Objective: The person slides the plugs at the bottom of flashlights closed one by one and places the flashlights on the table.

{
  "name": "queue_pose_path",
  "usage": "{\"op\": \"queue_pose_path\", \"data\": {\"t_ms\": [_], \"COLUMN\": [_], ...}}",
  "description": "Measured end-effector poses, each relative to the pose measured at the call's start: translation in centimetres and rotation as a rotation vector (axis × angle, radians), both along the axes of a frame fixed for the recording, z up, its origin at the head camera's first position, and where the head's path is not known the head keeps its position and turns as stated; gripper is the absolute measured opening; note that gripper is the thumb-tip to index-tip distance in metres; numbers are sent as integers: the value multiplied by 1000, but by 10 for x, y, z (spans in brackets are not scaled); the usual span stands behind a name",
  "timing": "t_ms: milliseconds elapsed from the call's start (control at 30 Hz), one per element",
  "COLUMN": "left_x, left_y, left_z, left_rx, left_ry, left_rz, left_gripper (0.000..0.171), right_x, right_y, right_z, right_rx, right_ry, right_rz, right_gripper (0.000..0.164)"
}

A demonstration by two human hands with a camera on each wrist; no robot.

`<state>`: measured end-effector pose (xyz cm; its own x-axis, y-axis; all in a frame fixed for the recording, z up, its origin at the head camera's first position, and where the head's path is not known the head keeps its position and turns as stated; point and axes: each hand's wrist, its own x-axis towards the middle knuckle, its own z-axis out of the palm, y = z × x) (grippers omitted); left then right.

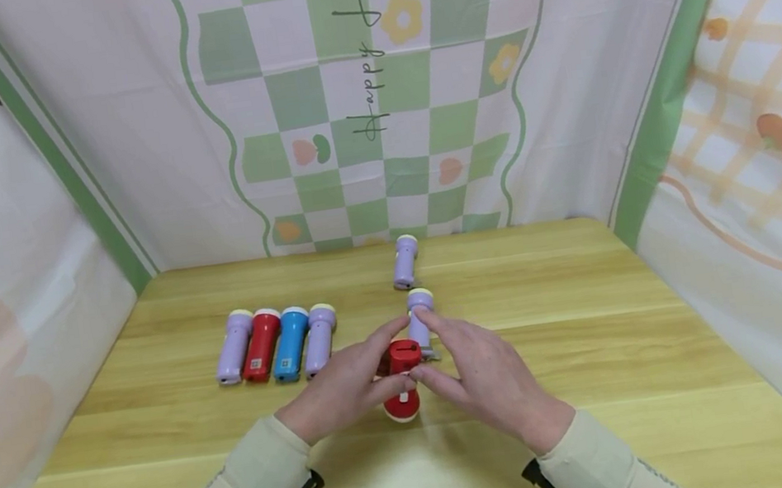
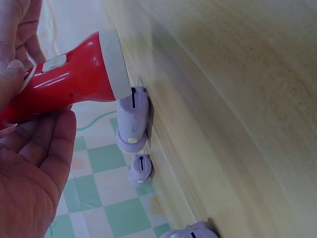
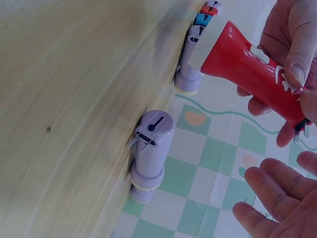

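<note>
A red flashlight (image 1: 404,356) with a white rim is held up off the table, its lens end tilted down toward the person. My left hand (image 1: 342,386) grips its body between thumb and fingers. My right hand (image 1: 487,372) is close beside it, thumb at the tail end and the other fingers stretched out. In the right wrist view two metal plug prongs (image 3: 300,134) stick out of the tail. Just beyond the hands lies a purple flashlight (image 1: 420,331), partly hidden by the right hand; its prongs are out too.
Left of the hands, several flashlights lie side by side: a purple one (image 1: 235,349), a red one (image 1: 262,347), a blue one (image 1: 291,345) and another purple one (image 1: 320,341). One more purple flashlight (image 1: 405,262) lies near the wooden table's (image 1: 552,271) back edge, before a patterned cloth (image 1: 419,123).
</note>
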<state>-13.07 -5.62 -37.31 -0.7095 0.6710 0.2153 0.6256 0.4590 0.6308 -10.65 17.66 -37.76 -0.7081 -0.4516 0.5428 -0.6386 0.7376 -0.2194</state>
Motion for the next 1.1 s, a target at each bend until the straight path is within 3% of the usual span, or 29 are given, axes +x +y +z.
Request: {"op": "queue_pose_path", "data": {"t_ms": [233,733,1100], "left_x": [1,2,4], "left_y": [-1,-2,-4], "left_z": [0,-1,-2], "left_rx": [1,29,56], "left_ry": [1,-27,-61], "left_rz": [0,-23,-18], "left_gripper": [76,66,62], "right_x": [1,1,4], "right_y": [-2,-6,-7], "right_z": [1,1,2], "right_rx": [5,-48,-67], "right_ry": [-34,-33,-12], "right_rz": [5,163,202], "right_gripper": [74,64,66]}}
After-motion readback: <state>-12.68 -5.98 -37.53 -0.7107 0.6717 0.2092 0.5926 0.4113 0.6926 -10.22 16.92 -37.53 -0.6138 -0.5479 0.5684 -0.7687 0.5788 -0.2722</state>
